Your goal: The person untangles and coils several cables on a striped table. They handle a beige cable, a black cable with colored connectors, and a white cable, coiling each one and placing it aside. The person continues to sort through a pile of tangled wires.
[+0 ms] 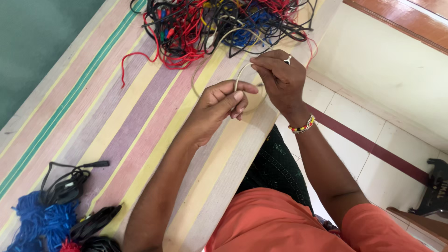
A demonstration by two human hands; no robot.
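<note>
A matt woven striped cloth point(135, 116) covers the surface, the tangled pile of wires point(219, 25) and the pale cable point(242, 70) look like smooth plastic-sheathed cord, the blue bundle point(39, 224) looks fuzzy, and the floor tiles point(373, 154) shine glossy.

A tangled cable heap point(219, 28) and coiled black cables point(65, 184) lie on a striped cloth point(121, 116).

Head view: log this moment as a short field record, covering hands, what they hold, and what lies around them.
left hand: pinches a loop of the pale cable
right hand: grips the same cable higher up; ring on a finger, beaded bracelet on the wrist
surface: striped mat
far end: tangled pile of red, black and blue wires
near left: coiled black cables, blue bundle
</note>
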